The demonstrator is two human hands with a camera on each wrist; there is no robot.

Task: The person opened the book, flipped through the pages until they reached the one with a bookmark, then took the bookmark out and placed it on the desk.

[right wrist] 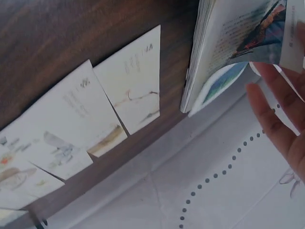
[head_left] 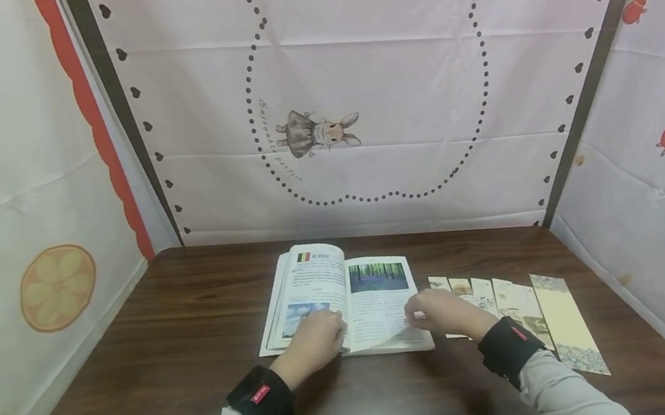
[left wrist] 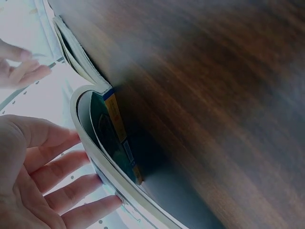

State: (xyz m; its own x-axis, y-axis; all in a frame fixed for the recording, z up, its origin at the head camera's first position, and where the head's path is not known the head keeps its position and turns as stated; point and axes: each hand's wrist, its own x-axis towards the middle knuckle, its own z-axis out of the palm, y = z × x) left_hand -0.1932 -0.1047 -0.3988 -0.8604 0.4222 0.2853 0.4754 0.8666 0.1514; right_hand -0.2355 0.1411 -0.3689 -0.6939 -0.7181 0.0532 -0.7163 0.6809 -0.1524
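Note:
An open book [head_left: 383, 312] lies on the table, with printed text and photos on both pages. My left hand [head_left: 314, 341] rests on the lower part of the left page. In the left wrist view its fingers [left wrist: 66, 193] are spread and only slightly bent against the paper. At the right page's outer edge my right hand [head_left: 445, 311] pinches a page [right wrist: 259, 45], whose lower corner curves up off those beneath. The right wrist view shows fingers behind that raised page and part of the thumb at the frame's edge.
Right of the book, several pale illustrated paper cards [head_left: 483, 295] lie in an overlapping row. A longer yellowish card [head_left: 560, 314] with patterned ends lies beside them. The dark wooden table [head_left: 185, 322] is bounded by printed fabric walls [head_left: 386, 90] at the back and both sides.

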